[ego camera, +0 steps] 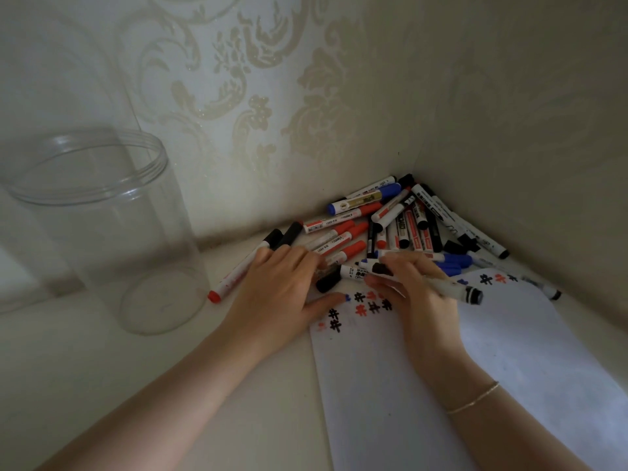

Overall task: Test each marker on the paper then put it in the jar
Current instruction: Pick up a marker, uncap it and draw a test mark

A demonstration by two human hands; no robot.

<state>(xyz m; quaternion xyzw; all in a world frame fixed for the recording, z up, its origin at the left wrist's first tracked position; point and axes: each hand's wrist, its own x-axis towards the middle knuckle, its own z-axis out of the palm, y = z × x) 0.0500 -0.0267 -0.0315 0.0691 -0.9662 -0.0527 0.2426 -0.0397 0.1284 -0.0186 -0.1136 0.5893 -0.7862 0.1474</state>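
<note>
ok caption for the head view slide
Right hand holds a marker over the paper; the jar stands empty.

Red, blue, black markers [390, 222]; damask wallpaper [258, 107]

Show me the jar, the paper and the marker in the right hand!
jar [102, 232], head view, on its clear side wall.
paper [509, 368], head view, on a blank white part.
marker [455, 289], head view, on its white barrel near the black end.

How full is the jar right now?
Empty. The clear jar stands upright and lidless at the left, its bare bottom showing through the wall; all markers lie outside it, in the corner pile.
</note>
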